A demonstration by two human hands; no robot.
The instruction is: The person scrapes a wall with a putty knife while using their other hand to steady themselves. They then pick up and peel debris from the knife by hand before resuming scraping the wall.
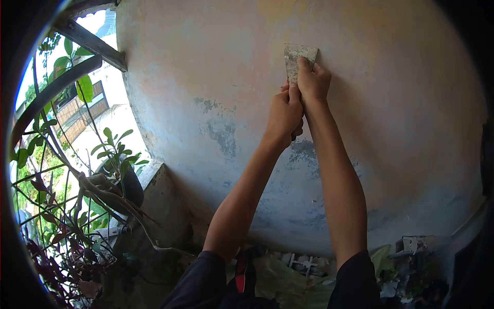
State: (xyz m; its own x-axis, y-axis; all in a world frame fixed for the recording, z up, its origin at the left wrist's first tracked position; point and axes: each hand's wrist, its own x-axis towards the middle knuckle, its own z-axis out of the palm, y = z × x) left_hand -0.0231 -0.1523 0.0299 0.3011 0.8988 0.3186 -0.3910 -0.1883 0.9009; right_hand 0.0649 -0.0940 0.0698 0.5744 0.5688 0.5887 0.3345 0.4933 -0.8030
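Observation:
Both my arms reach up to a painted wall point(247, 98) with a putty knife point(294, 59) between my hands. Its wide blade, crusted with pale residue, lies against or very near the wall and points upward. My left hand point(284, 114) is closed around the handle, which is mostly hidden by the fingers. Higher up, my right hand point(313, 81) grips the blade's right side, thumb on its face. Below the hands, grey bare patches point(222, 135) show where paint is gone.
At the left, a potted plant point(123, 185) stands on a ledge beside wire mesh, with a bare branch point(110, 198) reaching inward. A wooden beam point(90, 41) meets the wall's upper left edge. Cluttered items and sheeting point(298, 278) lie along the wall's foot.

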